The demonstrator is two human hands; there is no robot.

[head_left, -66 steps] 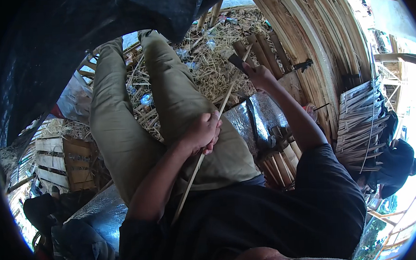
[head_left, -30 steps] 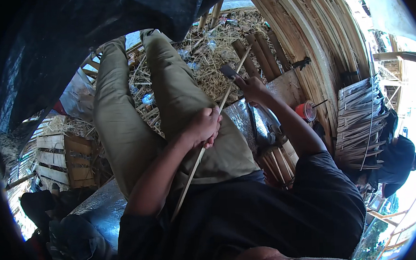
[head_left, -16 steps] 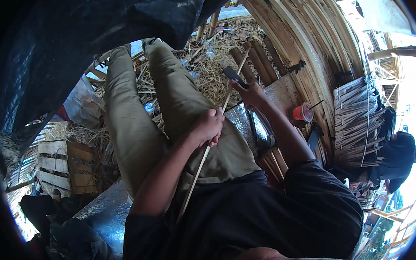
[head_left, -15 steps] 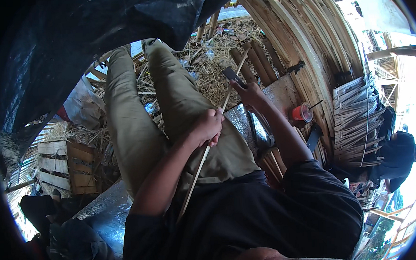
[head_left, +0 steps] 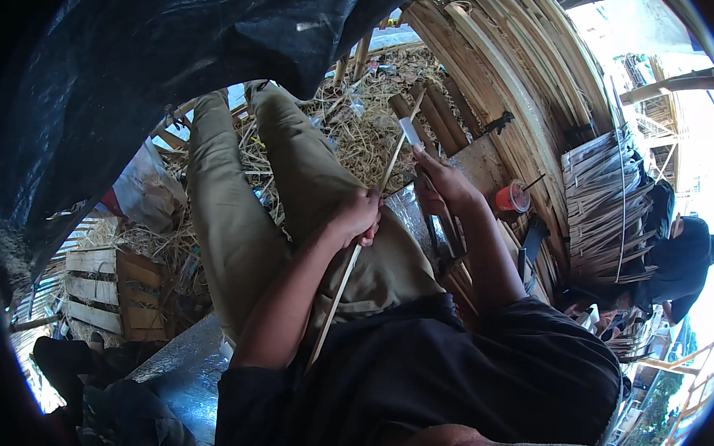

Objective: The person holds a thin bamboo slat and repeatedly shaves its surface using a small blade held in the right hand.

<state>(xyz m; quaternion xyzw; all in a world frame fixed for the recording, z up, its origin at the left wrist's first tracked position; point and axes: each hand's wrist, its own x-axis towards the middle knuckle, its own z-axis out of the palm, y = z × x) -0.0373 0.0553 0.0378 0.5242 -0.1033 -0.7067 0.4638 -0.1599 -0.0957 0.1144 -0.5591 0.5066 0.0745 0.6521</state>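
Note:
My left hand (head_left: 358, 218) is closed around a long, thin pale strip (head_left: 334, 305), which looks like split bamboo. The strip runs from my shirt up past my thigh, its far end over the straw-littered ground. In my right hand (head_left: 452, 184) is a knife; its flat blade (head_left: 409, 131) catches the light and points away from me, close beside the strip's upper part. A long dark handle seems to extend back below my palm. Whether the blade touches the strip, I cannot tell.
Long split slats (head_left: 519, 77) are stacked along the right, with a bundle of woven dry leaves (head_left: 602, 202) beyond. A red cup with a straw (head_left: 512, 197) stands by my right forearm. Left are a wooden crate (head_left: 94, 289) and a dark tarp (head_left: 148, 80) overhead.
My right hand has shifted slightly right and toward me, and the knife has turned so its blade now shines. My left hand keeps its grip on the strip.

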